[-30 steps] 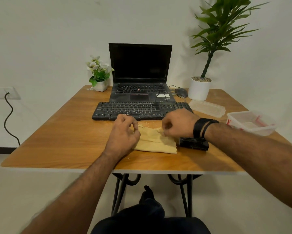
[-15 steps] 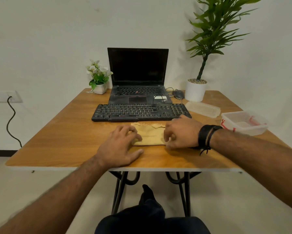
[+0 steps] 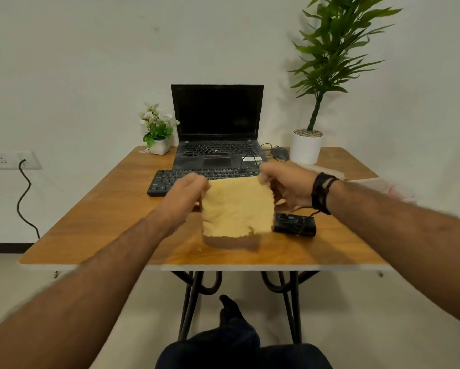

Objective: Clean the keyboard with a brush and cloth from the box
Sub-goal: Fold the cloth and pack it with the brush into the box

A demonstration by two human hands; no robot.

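Fingers of left hand and right hand pinch the top corners of the yellow cloth, hanging above the table, in front of the keyboard

On the table, the keyboard lies crosswise just in front of the laptop. The left hand and right hand hold the cloth up by its top corners, in front of the keyboard and above the tabletop. A brush lies just right of the cloth. A small flower pot stands left of the laptop; a mouse and potted plant stand to its right.
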